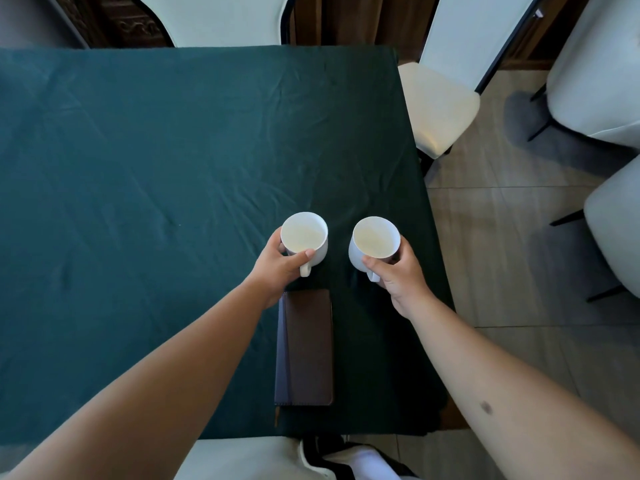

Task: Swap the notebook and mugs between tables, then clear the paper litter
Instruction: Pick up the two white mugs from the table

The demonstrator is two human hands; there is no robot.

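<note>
- Left hand [277, 263] fingers closed round left white mug [304, 239]; right hand [401, 271] likewise round right white mug [374, 242].
- Both near table [138, 168] right edge, beyond brown notebook [304, 348].
- Advise level carriage; avoid clinking.

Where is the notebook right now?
The dark notebook lies on the green tablecloth near the table's front right edge, between the person's forearms and just below the left mug.

Soft daylight, sharp, edges wide-angle-warped.
</note>
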